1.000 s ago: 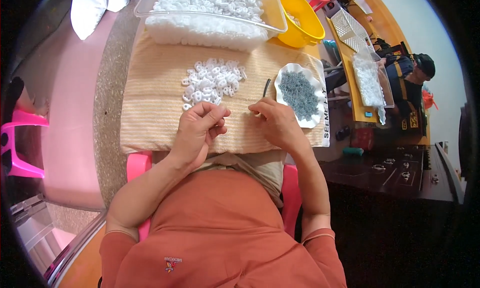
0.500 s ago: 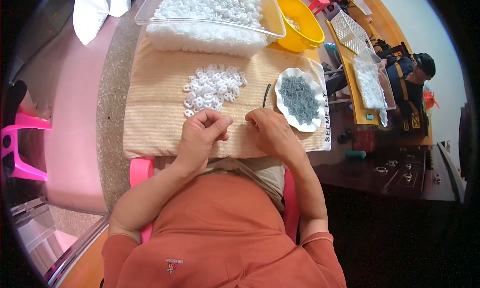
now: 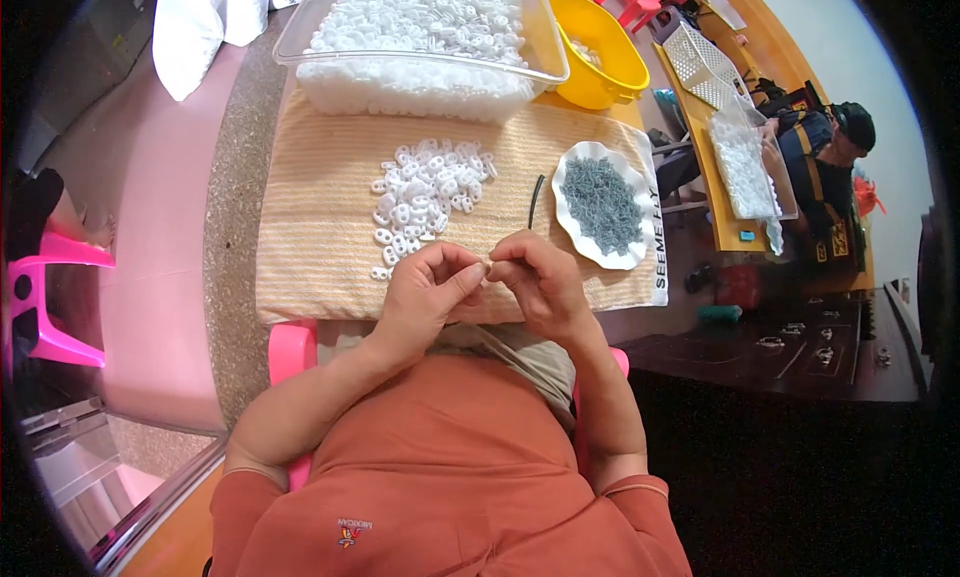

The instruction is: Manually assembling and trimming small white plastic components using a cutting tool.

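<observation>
My left hand (image 3: 433,295) and my right hand (image 3: 541,285) meet over the near part of a striped towel (image 3: 320,227). Thumbs and fingertips are pinched together, almost touching. Whatever sits between them is too small and too covered to name. Just beyond my left hand lies a loose pile of small white plastic pieces with oval holes (image 3: 420,192). Past my right hand, a white wavy-edged plate (image 3: 613,261) holds a heap of small grey pieces (image 3: 600,202). A thin black stick (image 3: 537,201) rests on the towel left of the plate.
At the far edge stands a clear tub (image 3: 420,67) full of white pieces, beside a yellow basin (image 3: 592,89). A pink stool (image 3: 60,302) is on the left. To the right, another person (image 3: 820,157) sits at a table with a bin of white pieces (image 3: 738,167).
My hands have come together at the fingertips, the right turning inward and lifting its fingers toward the left. White pieces at the pile's near edge now show beside my left hand.
</observation>
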The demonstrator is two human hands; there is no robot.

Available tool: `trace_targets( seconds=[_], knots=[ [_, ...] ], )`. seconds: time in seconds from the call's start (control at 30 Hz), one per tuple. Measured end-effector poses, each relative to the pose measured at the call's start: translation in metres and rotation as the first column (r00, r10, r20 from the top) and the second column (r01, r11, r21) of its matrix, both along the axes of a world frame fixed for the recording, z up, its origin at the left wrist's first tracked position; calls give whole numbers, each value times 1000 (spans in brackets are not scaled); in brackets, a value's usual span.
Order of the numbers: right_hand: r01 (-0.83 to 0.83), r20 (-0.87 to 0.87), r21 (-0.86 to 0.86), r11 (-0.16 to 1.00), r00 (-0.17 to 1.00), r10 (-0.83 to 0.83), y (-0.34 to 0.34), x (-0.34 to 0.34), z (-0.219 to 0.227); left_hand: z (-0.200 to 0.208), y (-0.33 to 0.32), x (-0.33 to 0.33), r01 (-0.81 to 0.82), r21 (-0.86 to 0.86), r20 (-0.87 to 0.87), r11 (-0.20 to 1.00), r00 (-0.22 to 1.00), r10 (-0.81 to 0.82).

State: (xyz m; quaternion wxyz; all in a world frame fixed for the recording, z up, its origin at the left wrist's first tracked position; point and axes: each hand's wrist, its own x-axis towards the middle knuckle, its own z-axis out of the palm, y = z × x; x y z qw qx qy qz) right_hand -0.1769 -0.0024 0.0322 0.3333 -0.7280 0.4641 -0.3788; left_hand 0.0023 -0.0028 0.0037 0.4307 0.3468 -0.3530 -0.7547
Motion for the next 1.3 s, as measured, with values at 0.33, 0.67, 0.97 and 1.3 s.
trace_targets(
  seconds=[0.33,0.67,0.97,1.3],
  knots=[
    [76,321,183,980,938,-133,0,-14,-10,19,-41,-11,373,-842,527,391,406,747],
    [47,305,127,991,949,-85,2,-18,-8,9,-62,-17,562,-729,569,390,183,802],
    [71,385,171,983,913,-133,1,-16,-9,10,-63,-19,547,-741,602,390,283,747],
    [109,413,238,965,888,-202,0,-16,-14,14,-34,-10,165,-833,483,528,684,547]
  ],
)
